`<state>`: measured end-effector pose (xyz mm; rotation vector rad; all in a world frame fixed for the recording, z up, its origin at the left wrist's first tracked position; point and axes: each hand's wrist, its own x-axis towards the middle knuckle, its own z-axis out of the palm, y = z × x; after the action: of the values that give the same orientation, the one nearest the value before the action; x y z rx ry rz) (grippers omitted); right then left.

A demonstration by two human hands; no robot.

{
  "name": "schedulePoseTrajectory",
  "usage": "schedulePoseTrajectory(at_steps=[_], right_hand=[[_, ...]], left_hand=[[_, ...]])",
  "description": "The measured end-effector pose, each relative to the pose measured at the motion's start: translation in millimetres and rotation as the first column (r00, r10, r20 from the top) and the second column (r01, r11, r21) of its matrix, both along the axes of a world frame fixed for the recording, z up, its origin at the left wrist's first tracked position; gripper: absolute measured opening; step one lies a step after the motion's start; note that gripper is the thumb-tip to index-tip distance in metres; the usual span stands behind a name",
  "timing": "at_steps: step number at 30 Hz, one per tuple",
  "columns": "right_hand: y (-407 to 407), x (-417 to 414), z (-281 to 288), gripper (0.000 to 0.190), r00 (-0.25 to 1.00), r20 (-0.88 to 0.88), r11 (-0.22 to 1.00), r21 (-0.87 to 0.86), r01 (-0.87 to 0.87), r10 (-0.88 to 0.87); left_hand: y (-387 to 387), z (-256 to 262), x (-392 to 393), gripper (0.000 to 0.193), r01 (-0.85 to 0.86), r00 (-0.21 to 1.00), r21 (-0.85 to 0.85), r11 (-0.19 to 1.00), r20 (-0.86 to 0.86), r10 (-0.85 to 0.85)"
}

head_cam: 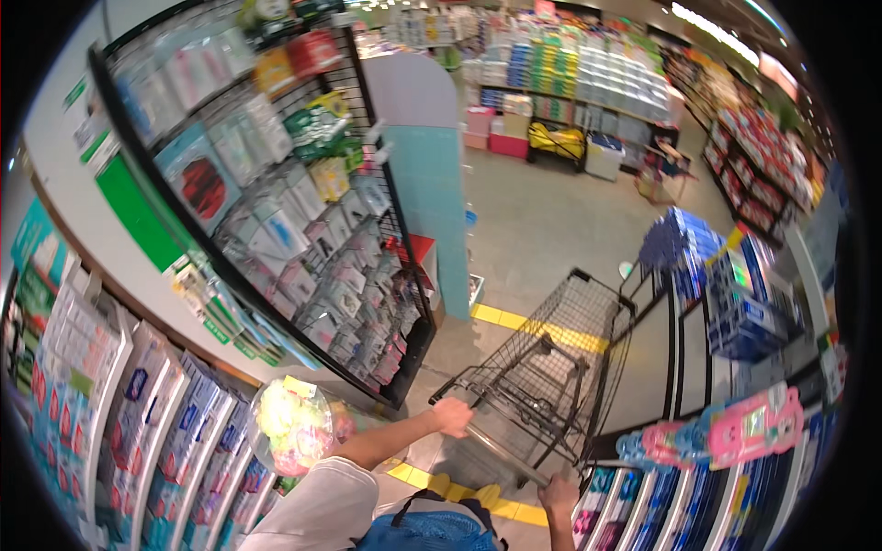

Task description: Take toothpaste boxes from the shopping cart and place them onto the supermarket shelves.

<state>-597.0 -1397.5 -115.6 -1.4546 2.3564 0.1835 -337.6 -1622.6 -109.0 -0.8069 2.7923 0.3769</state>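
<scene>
A wire shopping cart [544, 358] stands in front of me, angled a little to the right, with its wire basket and folding seat flap in view. My left hand [453, 417] grips the left end of its metal handlebar [506, 454]. Near the bar's right end my right hand [559, 494] is wrapped around it, beside the shelves on that side. A blue mesh bag or garment [427, 530] at my front fills the bottom of the view. Under the handlebar, yellow floor strips [441, 485] cross the floor.
Hanging packets cover a black wire rack [413, 344] at left, beside a teal partition [427, 206]. A round clear container [293, 420] stands near my left arm. Blue packs [751, 303] and a pink bear-shaped item [756, 425] line the right. Ahead, grey floor [537, 213] leads to stacked goods [551, 65].
</scene>
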Motion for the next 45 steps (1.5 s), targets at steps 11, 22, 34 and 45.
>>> schedulePoseTrajectory(at_steps=[11,22,34,45], right_hand=[[8,-5,-5,0.057,0.957,-0.138,0.900,-0.329,-0.288,0.256],[3,-7,-1,0.066,0.974,-0.050,0.942,-0.246,-0.228,0.223],[7,-35,13,0.044,0.963,0.102,0.968,0.000,-0.252,0.251],[3,-19,35,0.040,0.977,-0.061,0.964,0.187,-0.191,0.206]], left_hand=[[7,1,13,0.033,-0.073,0.987,0.017,0.997,-0.142,0.074],[8,7,9,0.036,-0.120,0.987,0.074,0.990,-0.102,0.127],[16,-11,7,0.028,-0.086,0.934,-0.103,0.991,-0.356,0.044],[28,-10,8,0.030,-0.171,0.910,-0.080,0.982,-0.394,0.127]])
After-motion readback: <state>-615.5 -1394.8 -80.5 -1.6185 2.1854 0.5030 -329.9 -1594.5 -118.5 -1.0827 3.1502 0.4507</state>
